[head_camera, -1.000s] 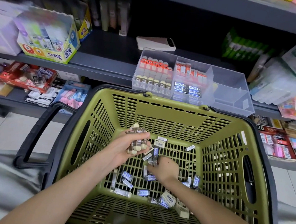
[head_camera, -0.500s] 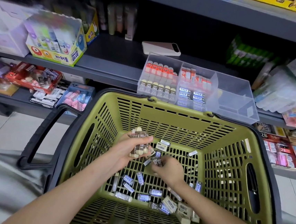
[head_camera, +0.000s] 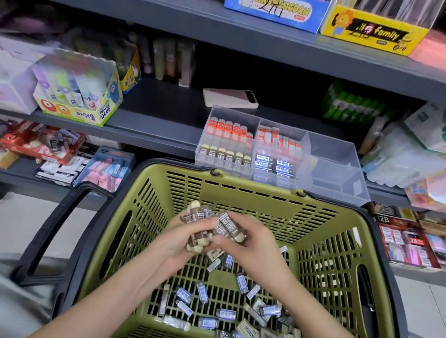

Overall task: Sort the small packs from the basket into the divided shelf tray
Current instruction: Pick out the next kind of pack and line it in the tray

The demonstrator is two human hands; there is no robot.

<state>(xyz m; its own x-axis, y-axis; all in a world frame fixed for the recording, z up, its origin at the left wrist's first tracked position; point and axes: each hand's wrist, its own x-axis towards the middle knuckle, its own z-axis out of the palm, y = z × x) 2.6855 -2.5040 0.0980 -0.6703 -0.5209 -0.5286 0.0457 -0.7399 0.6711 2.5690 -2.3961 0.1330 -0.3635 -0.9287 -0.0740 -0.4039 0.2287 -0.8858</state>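
Grip: left hand (head_camera: 181, 237), right hand (head_camera: 254, 244) around brown packs (head_camera: 223, 223), over basket (head_camera: 254, 199).

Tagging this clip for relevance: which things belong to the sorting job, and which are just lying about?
Job: basket, loose packs, held packs, tray, left hand, right hand.
Lying about: phone, glue box, blue box, yellow box.

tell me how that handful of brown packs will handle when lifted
Probably light and stiff: the brown packs are small boxy cases. Likely to slip apart, being loose and crossed, so the left hand and right hand both grip them.
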